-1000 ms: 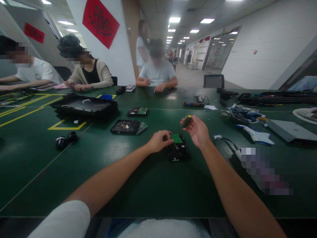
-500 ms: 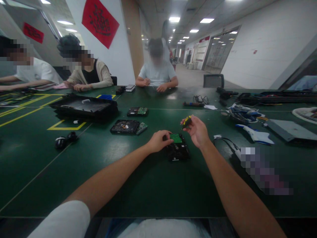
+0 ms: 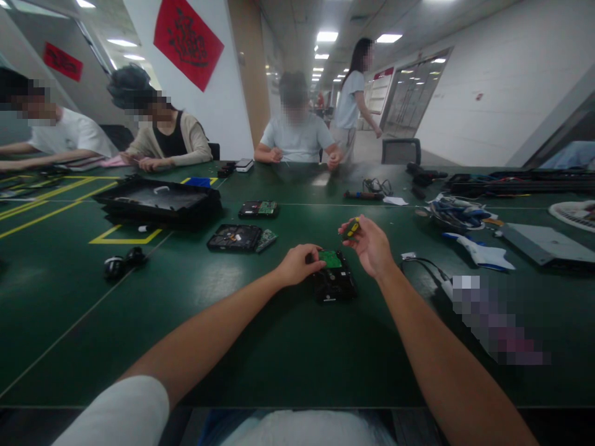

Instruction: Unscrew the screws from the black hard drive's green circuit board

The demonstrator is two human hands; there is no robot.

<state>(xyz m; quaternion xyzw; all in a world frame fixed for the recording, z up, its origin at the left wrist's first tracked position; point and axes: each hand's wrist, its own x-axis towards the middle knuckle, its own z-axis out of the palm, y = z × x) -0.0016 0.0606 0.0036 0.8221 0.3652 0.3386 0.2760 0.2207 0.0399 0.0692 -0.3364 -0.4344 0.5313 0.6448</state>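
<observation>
Green-boarded hard drive (image 3: 333, 279) under left hand (image 3: 297, 263) fingers (pinching its edge), right hand (image 3: 369, 244) gripping screwdriver (image 3: 351, 228)

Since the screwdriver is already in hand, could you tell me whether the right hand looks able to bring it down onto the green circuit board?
Probably yes. The right hand holds the screwdriver just above the green circuit board; the left hand only touches the board's left edge.

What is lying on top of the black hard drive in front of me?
A small green circuit board lies on the hard drive, at its far end. The left hand covers the board's left edge, so that part is hidden.
</observation>
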